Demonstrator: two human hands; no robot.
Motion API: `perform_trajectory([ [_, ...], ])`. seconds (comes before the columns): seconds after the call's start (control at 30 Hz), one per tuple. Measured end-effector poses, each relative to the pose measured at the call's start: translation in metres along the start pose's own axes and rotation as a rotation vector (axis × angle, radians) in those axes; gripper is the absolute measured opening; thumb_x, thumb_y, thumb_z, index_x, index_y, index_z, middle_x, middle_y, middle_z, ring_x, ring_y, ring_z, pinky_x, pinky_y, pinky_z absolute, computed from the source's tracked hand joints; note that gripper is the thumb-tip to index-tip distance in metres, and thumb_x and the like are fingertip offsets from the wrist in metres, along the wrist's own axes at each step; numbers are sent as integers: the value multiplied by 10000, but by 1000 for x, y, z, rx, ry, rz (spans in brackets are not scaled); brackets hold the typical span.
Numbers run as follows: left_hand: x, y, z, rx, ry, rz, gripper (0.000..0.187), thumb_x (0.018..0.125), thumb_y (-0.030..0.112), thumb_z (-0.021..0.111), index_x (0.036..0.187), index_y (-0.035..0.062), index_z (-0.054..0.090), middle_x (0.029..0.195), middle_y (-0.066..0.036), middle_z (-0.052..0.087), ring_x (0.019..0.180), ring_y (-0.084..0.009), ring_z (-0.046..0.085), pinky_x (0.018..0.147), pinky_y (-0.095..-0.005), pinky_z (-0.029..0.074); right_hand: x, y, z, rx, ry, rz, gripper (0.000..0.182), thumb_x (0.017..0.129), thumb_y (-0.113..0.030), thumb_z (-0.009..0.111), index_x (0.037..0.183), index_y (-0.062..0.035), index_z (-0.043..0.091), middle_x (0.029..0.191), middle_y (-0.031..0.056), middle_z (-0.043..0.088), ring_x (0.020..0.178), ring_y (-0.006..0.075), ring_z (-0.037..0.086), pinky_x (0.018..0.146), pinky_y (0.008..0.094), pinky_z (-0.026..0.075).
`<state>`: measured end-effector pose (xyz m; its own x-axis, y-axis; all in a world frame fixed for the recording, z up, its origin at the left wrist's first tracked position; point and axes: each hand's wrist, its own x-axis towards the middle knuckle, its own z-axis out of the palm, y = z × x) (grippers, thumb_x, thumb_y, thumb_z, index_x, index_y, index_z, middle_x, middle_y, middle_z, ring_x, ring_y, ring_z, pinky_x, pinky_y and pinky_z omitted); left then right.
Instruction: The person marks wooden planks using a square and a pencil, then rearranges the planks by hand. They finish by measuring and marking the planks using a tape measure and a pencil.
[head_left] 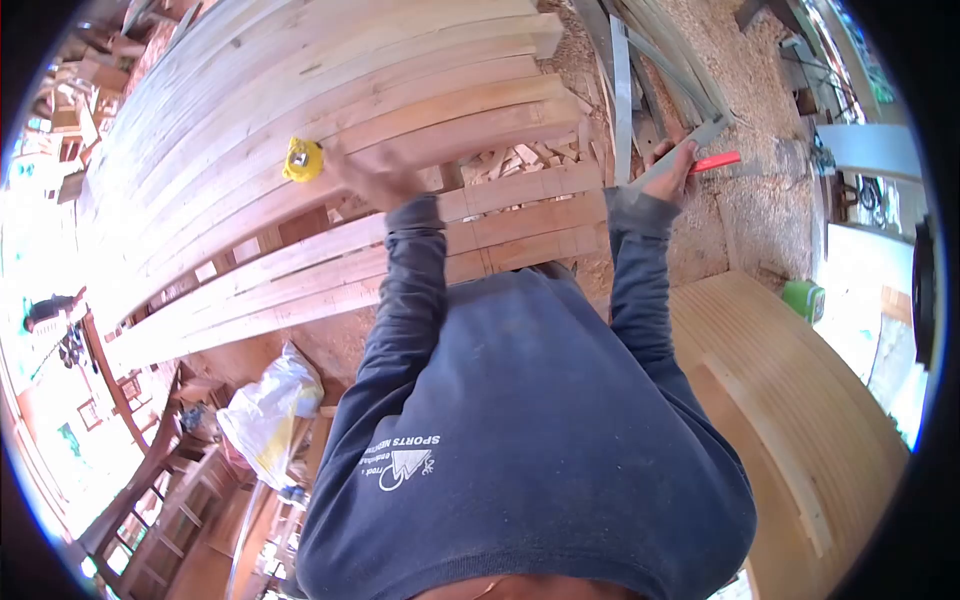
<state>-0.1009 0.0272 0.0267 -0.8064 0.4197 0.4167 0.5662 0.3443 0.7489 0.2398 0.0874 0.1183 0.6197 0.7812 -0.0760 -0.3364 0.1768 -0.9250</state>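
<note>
Left hand [375,180] is upper centre of the frame, over the planks [430,85], fingers stretched out and blurred, palm looks free. Yellow tape measure [303,160] sits on the planks just beside those fingertips, upper left of centre. Can't tell if I'm touching it.

Right hand [672,172] is upper right of centre, fingers closed on a red stick-like tool [716,161]; its end sticks out toward the right edge of the frame. A flat grey bar [708,133] slants up past the same hand; can't tell if it's in the grip too. A second grey strip [621,95] stands just left of there, near the top.

Planks lie side by side from upper centre down to the left. Narrower timber strips [540,222] run below them, across mid-frame, in front of my navy sweatshirt [560,420]. Wood offcuts [520,158] show in the gap between.

Lower right: broad wooden panel [840,430], green object [803,299] near its upper edge. Lower left: white plastic bag [270,410]. Another person [52,310] is at the far left, well apart from me.
</note>
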Motion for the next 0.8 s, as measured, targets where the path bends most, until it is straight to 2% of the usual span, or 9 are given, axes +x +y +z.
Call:
perform_trajectory([
  [0.03,-10,21,8,250,-119,250,917,918,384,747,1600,-62,327,1676,-306,299,1604,-414,213,1283,-569,180,1,-8,-6,13,20,-3,499,1057,-436,633,1256,10,737,783,-39,580,598,53,466,508,225,349],
  [0.17,-76,65,77,505,-689,253,1078,955,647,590,1636,-90,198,1709,-343,176,1629,-426,103,1287,-604,62,-9,-61,-58,-56,71,-108,515,1070,-443,608,1258,21,726,788,-29,597,603,57,476,517,230,372],
  [0.23,-125,86,101,422,-697,486,1089,945,694,579,1592,-128,277,1687,-357,218,1620,-433,141,1286,-598,127,-6,-79,-102,-32,143,-172,502,1080,-448,584,1274,-4,717,789,-25,602,606,63,487,518,238,381],
  [0.33,-169,174,128,129,-1498,738,799,966,581,624,1530,31,490,1636,-264,385,1562,-416,298,1251,-579,263,-18,-107,-133,-117,355,-234,521,1091,-473,549,1294,-15,692,762,-30,545,604,69,476,512,246,380],
  [0.4,-215,191,153,-396,-1658,1098,591,1017,463,588,1496,117,560,1601,-213,462,1520,-417,377,1258,-553,274,-24,-114,-144,-157,409,-301,516,1096,-478,535,1273,-24,703,770,-36,512,601,76,463,520,247,356],
  [0.43,-230,195,145,-681,-1336,1298,519,1051,405,547,1494,135,562,1594,-202,476,1515,-425,383,1279,-548,240,-32,-123,-138,-154,467,-294,509,1098,-476,533,1264,-29,709,776,-37,508,606,78,464,528,245,350],
  [0.57,-179,188,124,-211,-1168,1192,497,1036,389,561,1442,106,607,1574,-187,507,1494,-401,413,1274,-581,227,-39,-118,-157,-146,554,-317,479,1096,-455,526,1282,-49,703,800,-31,511,584,93,453,509,266,374],
  [0.7,-106,113,105,-66,-843,830,460,975,303,609,1382,95,659,1520,-164,571,1462,-342,467,1258,-624,220,-39,-76,-141,-125,463,-160,478,1092,-459,521,1263,-59,718,818,-37,539,669,80,495,555,279,412],
  [0.8,-92,71,126,-478,-1322,1133,370,961,206,623,1293,66,704,1388,-167,664,1355,-340,577,1185,-601,347,-36,-32,-88,-101,276,10,426,1082,-441,542,1251,-98,730,804,-67,551,666,61,488,603,247,427],
])
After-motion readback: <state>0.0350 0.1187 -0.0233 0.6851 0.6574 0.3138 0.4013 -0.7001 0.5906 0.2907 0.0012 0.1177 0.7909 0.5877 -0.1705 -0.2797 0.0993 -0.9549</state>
